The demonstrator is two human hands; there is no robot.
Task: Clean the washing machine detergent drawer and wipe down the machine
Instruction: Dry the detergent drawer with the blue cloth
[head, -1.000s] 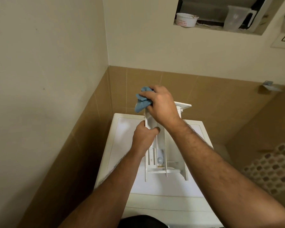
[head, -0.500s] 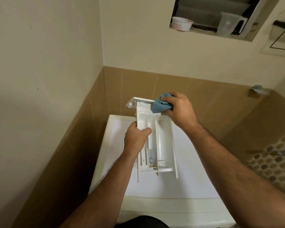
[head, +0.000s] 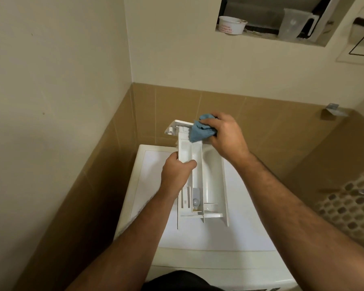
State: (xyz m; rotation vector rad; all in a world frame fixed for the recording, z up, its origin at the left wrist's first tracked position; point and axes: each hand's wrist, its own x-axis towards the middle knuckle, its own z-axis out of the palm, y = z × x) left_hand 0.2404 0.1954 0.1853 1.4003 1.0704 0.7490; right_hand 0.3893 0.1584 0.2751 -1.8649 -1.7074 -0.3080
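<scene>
Detergent drawer [head: 210,177], removed and gripped by left hand [head: 176,175] above washing machine [head: 219,238], gets its far end wiped by right hand [head: 225,136] clutching blue cloth [head: 200,131]; machine wipe-down seemingly remains.

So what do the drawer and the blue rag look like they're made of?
Detergent drawer: looks like rigid moulded white plastic with a smooth, slightly glossy finish, going by its thin walls and sharp dividers. Blue cloth gripped by the right hand: soft and matte, bunched in folds, probably microfibre or cotton; the weave is too small to tell.

dim warm light, soft focus, wide-angle edge distortion
</scene>
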